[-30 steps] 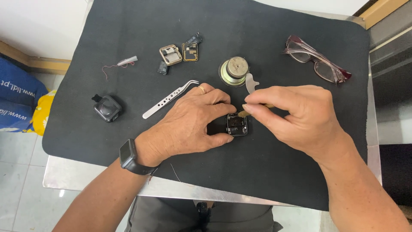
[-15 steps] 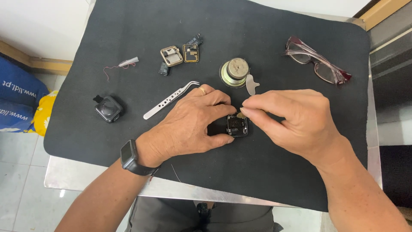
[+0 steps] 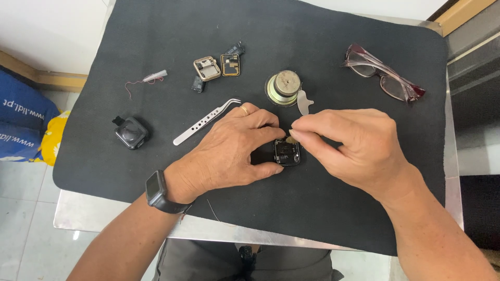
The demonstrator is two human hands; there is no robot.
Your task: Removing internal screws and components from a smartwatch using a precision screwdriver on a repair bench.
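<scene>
On soft mat (image 3: 323, 218), square black casing (image 3: 287, 153).

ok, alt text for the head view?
Left hand steadies a small black square case on a dark mat while the right hand pinches at its top edge; tweezers, small parts and glasses lie behind.

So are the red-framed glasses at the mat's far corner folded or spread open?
Folded. The red-framed glasses lie with their temple arms crossed over behind the lenses on the black mat, not splayed outward.
</scene>
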